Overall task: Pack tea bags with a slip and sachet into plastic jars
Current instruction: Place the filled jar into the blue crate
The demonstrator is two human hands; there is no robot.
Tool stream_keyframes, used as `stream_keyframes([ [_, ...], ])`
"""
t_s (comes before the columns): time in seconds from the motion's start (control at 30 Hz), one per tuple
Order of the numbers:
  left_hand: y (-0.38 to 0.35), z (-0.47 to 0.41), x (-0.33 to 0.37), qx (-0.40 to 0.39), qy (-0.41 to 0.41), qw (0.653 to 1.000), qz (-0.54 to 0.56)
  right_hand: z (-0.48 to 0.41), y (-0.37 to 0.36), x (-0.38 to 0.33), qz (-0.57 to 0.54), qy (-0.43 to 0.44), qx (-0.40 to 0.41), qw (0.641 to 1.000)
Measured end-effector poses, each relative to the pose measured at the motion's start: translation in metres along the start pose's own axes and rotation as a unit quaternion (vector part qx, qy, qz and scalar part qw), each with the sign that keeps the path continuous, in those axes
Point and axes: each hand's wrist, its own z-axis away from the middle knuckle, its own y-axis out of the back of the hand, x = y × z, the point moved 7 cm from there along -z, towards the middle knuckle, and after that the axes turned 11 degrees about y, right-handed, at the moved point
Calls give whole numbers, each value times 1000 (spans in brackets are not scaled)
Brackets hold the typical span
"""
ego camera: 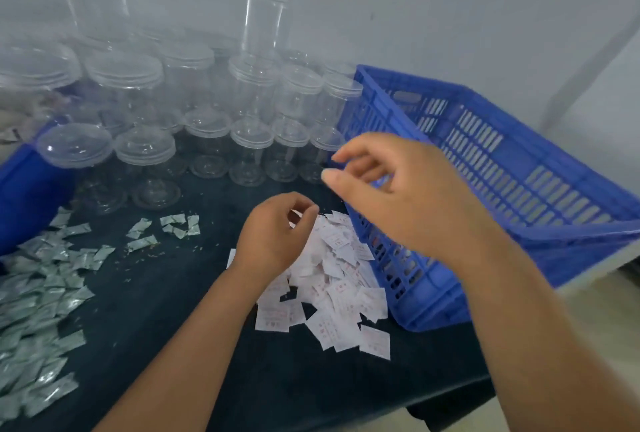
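Note:
A heap of small white paper slips with red print lies on the dark table. My left hand rests on the heap's far end, fingers curled and pinching at a slip. My right hand hovers blurred above the heap near the blue crate's rim, fingers apart and holding nothing I can see. Silvery sachets are spread along the table's left side. Several clear plastic jars stand empty at the back, some stacked. No tea bags are visible.
A blue slotted plastic crate sits tilted at the right, overhanging the dark table. Another blue bin is at the far left. A grey wall stands behind the jars. The table's front right corner is near my right forearm.

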Motion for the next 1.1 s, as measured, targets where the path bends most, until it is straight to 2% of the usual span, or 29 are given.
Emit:
stream_keyframes([
  [0.17,50,19,-27,10,13,999,-43,37,-121,24,-114,-81,-10,990],
  [0.3,91,46,-89,71,69,990,-97,54,-188,42,-107,-121,10,987],
  [0.4,103,63,-120,139,90,980,-106,22,-206,42,-158,-133,18,978],
  [0.5,106,67,-129,175,92,976,-94,-38,-224,27,-227,-130,-37,965],
  [0.63,107,65,-130,179,64,978,-89,-120,-229,2,-234,-93,-10,968],
  [0.83,110,64,-132,186,60,979,-52,-189,-261,-19,-296,-116,-15,948],
  [0.97,113,63,-133,189,61,979,-38,-209,-279,-19,-259,-129,-20,957],
  [1.1,114,63,-134,193,63,978,-39,-206,-265,-27,-231,-95,37,968],
])
